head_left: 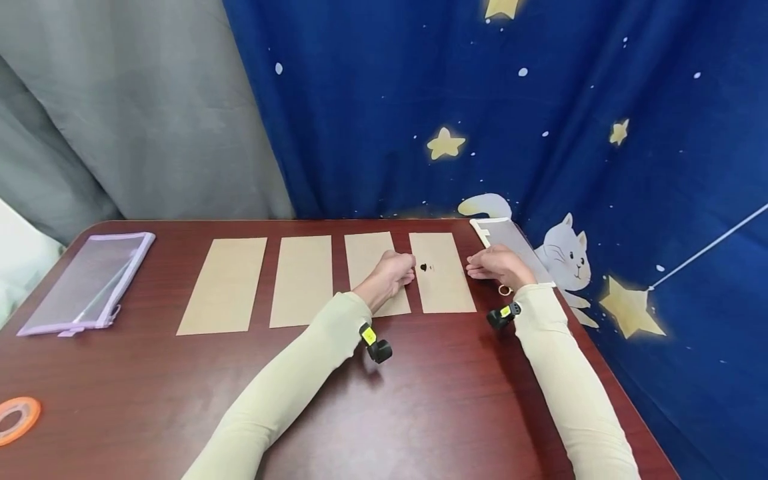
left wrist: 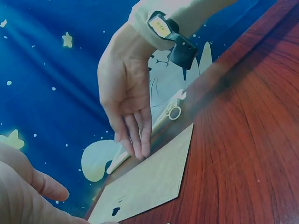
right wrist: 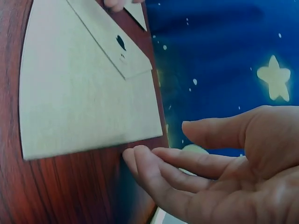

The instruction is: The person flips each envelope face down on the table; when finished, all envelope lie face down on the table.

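A flat tan paper piece (head_left: 444, 290), with a black mark near its left side, lies between my two hands. In the right wrist view a folded flap on this paper piece (right wrist: 88, 107) bears the mark; whether it is a bag or an envelope I cannot tell. My left hand (head_left: 393, 272) hovers by its left edge, over a neighbouring tan piece (head_left: 371, 253), fingers loosely bent around nothing visible. Beside the right edge is my right hand (head_left: 499, 265), its fingers relaxed and thumb apart from them in the right wrist view, holding nothing.
Two more tan paper pieces (head_left: 222, 287) lie in the row to the left. A purple-edged mesh pouch (head_left: 90, 280) lies at the far left, and a white-edged pouch (head_left: 516, 240) behind my right hand. An orange ring-shaped roll (head_left: 19, 420) sits at the near left.
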Demonstrator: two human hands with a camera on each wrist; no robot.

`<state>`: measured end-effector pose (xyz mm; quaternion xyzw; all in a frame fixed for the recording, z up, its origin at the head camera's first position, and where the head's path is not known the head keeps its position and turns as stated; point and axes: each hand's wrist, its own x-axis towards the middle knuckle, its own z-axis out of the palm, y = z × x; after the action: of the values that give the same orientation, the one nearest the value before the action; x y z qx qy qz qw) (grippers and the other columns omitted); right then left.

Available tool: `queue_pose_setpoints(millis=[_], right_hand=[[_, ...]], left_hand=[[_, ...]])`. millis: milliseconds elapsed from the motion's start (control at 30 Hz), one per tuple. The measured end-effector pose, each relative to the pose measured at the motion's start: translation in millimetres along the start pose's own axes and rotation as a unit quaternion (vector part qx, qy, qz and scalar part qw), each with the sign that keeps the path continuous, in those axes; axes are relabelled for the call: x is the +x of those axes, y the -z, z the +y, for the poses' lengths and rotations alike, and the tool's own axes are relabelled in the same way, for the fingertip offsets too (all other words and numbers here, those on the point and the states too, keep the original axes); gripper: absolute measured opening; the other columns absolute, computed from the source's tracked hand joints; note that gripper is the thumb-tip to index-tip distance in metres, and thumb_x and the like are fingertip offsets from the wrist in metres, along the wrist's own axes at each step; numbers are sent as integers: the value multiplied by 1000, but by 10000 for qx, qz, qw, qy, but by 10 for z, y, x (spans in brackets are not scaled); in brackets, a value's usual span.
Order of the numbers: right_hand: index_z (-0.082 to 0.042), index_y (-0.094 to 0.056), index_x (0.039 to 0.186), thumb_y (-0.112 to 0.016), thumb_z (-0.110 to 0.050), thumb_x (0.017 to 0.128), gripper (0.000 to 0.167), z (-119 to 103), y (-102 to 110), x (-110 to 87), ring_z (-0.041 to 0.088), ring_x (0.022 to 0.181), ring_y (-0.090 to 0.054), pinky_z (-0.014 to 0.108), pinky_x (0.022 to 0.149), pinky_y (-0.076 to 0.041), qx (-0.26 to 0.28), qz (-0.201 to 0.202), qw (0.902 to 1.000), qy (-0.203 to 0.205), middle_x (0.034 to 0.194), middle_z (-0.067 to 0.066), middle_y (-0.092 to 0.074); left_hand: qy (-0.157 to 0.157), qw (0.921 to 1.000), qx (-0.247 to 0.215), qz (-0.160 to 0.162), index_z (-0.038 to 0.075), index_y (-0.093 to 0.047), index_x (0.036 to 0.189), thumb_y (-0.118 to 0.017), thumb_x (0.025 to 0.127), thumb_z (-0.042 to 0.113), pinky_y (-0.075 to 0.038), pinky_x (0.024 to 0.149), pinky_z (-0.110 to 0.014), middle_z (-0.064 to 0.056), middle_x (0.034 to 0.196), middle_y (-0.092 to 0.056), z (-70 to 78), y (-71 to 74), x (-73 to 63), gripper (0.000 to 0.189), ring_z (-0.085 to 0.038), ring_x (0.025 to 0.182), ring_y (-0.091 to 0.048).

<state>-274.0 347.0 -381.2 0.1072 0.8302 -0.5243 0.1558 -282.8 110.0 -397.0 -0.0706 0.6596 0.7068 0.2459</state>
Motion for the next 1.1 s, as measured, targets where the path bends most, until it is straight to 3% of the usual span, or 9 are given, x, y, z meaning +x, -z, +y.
queue_pose_setpoints(millis=[133, 233, 367, 400, 500, 700, 733, 933, 1100], right_hand=[[20, -49, 131, -49, -2, 102, 36, -25, -66, 53, 4, 71, -66, 25, 89, -61, 96, 150, 9997, -190, 83, 2, -67], [18, -51, 131, -48, -2, 102, 35, -39, -104, 81, 4, 72, -66, 24, 87, -61, 129, 285, 9988, -369, 84, 3, -68], [15, -52, 133, -50, -2, 102, 36, -47, -143, 123, 6, 75, -67, 25, 90, -60, 215, 459, 9969, -602, 90, 5, -69], [15, -53, 133, -51, -2, 101, 36, -47, -149, 136, 7, 76, -67, 26, 91, -60, 268, 497, 9962, -656, 91, 5, -68], [14, -52, 134, -52, -2, 101, 36, -36, -158, 160, 8, 77, -66, 26, 91, -60, 401, 503, 9950, -764, 90, 5, -68], [11, -59, 121, -53, 0, 100, 25, -8, -133, 130, 4, 68, -63, 17, 75, -59, 816, 418, 9942, -565, 74, -3, -67], [9, -60, 118, -53, 0, 100, 22, -9, -123, 113, 4, 67, -62, 16, 72, -59, 889, 414, 9940, -491, 72, -5, -66], [10, -52, 135, -55, -2, 101, 36, 20, -29, 40, -1, 71, -60, 12, 69, -56, 845, 210, 9962, -59, 76, -14, -65], [11, -43, 143, -54, 1, 101, 45, 45, 77, -19, -4, 73, -62, 13, 69, -55, 1025, -203, 9944, 127, 78, -16, -68]], left_hand=[[-39, 9999, 84, -88, -6, -35, 141, -40, 93, -3, -47, 89, -29, -4, 79, -43, 17, -36, 8, 49, -14, 67, -44], [-2, 9998, 141, -138, -5, -33, 143, -37, 93, -5, -46, 87, -29, -6, 89, -44, 43, -58, 20, 51, -16, 70, -42], [99, 9998, 171, -96, -2, -22, 154, -38, 94, -4, -48, 89, -28, -14, 122, -46, 80, -56, 40, 62, -19, 77, -43], [93, 9998, 145, -87, -1, -19, 157, -39, 94, -2, -50, 86, -28, -16, 128, -45, 59, -43, 105, 66, -20, 78, -44], [175, 9998, 48, -22, 1, -13, 159, -40, 95, -2, -54, 92, -29, -18, 140, -42, 59, -24, 107, 70, -22, 85, -47], [54, 9998, 23, -180, -4, -22, 153, -38, 95, -5, -52, 107, -36, -12, 107, -45, 96, -3, 19, 60, -20, 88, -47], [43, 9997, -2, -229, -4, -22, 153, -38, 95, -5, -51, 109, -37, -13, 108, -46, 110, 2, 9, 60, -21, 88, -47], [199, 9983, -358, -416, -3, -23, 152, -42, 99, -5, -52, 108, -38, -23, 119, -50, 213, 41, -40, 56, -25, 98, -52], [316, 9962, -507, -638, -10, -39, 142, -47, 101, -4, -54, 105, -37, -16, 97, -51, 277, 60, -96, 42, -21, 89, -56]])
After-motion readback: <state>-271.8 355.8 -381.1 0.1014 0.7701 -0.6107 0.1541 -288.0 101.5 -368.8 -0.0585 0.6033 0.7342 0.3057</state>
